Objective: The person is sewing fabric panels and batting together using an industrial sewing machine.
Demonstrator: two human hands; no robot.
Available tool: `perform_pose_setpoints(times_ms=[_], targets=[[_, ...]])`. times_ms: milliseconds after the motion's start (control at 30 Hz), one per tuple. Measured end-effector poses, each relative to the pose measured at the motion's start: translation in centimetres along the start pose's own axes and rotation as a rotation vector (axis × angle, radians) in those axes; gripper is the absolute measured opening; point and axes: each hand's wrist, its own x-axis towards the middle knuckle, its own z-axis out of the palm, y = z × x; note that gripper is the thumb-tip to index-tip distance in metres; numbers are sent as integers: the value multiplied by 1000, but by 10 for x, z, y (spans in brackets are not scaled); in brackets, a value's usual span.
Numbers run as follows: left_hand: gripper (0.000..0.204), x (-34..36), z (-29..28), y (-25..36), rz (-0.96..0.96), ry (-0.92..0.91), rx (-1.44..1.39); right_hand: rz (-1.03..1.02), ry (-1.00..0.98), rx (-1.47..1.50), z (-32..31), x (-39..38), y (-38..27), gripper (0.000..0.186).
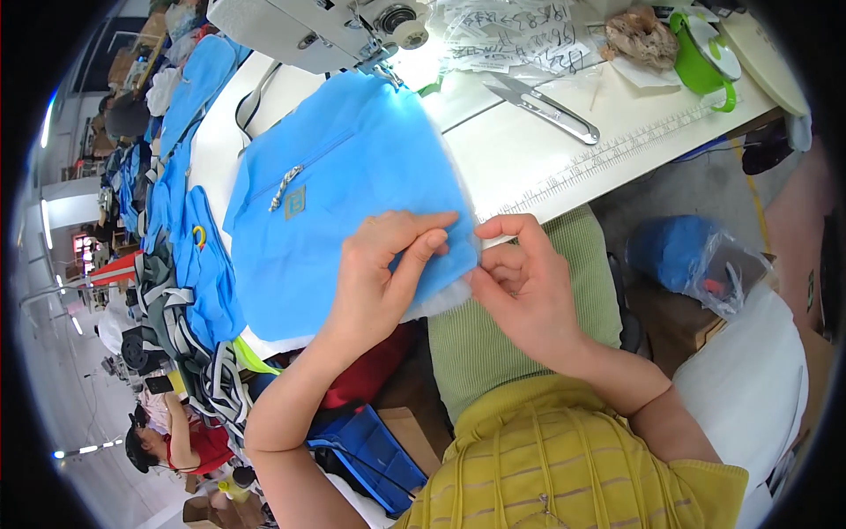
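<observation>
A blue fabric piece [291, 256] with a zipped pocket, cord pull and small tab lies over a pale layer at the sewing machine's [326, 26] needle end. My left hand [383, 269] is on the fabric's right part, index finger stretched forward, thumb and other fingers bent together, seemingly pinching it. My right hand [529, 295] is curled at the fabric's right edge, thumb tip on the pale layer at the lower corner, index finger arched above. Metal snips [564, 119] lie on the white table [493, 167] beside a printed ruler strip.
Clear bags [502, 26] and a green mug [705, 70] sit at the back right. Blue pieces and straps [203, 273] pile at the left. A blue bin [352, 450] is below, a green cushioned seat [458, 361] near me, a bagged blue bundle [661, 256] at right. A co-worker [203, 441] is at lower left.
</observation>
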Motion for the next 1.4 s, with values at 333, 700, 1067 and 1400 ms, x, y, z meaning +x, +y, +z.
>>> perform_pose_setpoints(times_ms=[333, 700, 1067, 1400], targets=[[36, -33, -9, -12, 89, -20, 205, 63, 13, 110, 1, 1, -2, 39], [14, -25, -10, 12, 0, -46, -9, 86, 16, 122, 1, 3, -9, 44], [49, -44, 19, -17, 184, 112, 327, 53, 4, 24, 4, -3, -1, 42], [47, -42, 10, -11, 245, 89, 372, 60, 1, 64, 5, -2, 6, 41]])
